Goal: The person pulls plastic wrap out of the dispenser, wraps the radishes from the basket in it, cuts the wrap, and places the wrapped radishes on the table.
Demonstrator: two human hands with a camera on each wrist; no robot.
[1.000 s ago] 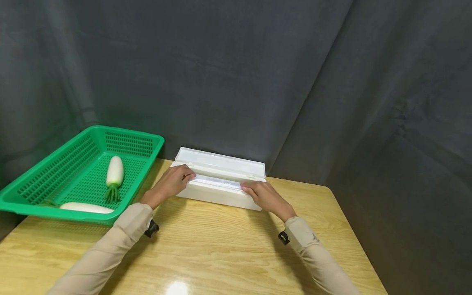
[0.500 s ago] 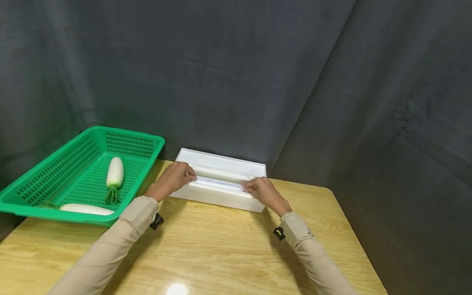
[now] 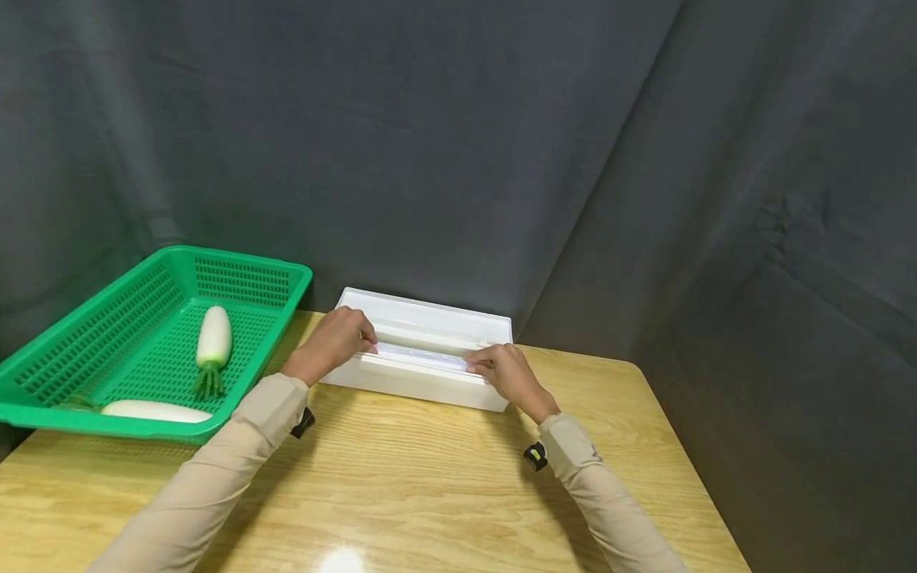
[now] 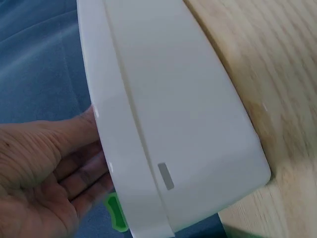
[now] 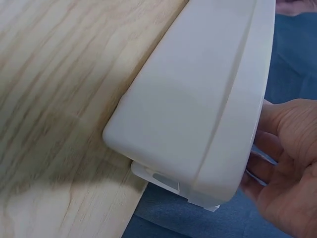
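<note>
A long white cling film dispenser (image 3: pixel 408 378) lies near the table's back edge, its lid (image 3: pixel 430 312) tipped back. Along its opening runs a shiny clear strip of cling film (image 3: pixel 421 356). My left hand (image 3: pixel 332 344) pinches the film's left end, while my right hand (image 3: pixel 510 372) pinches the right end. In the left wrist view, the dispenser's white front (image 4: pixel 183 99) conceals the left fingertips. The right wrist view likewise has the right fingertips hidden behind the dispenser (image 5: pixel 193 89).
To the left stands a green plastic basket (image 3: pixel 129 426). Inside lie a white radish with cut green stems (image 3: pixel 214 338) and a second white radish (image 3: pixel 154 411). Dark curtains (image 3: pixel 430 159) hang behind and right of the wooden table (image 3: pixel 401 493).
My right fingers have drawn together in a pinch at the film, and both hands have shifted slightly over the opening. The dispenser has tilted a little, showing more of its inside.
</note>
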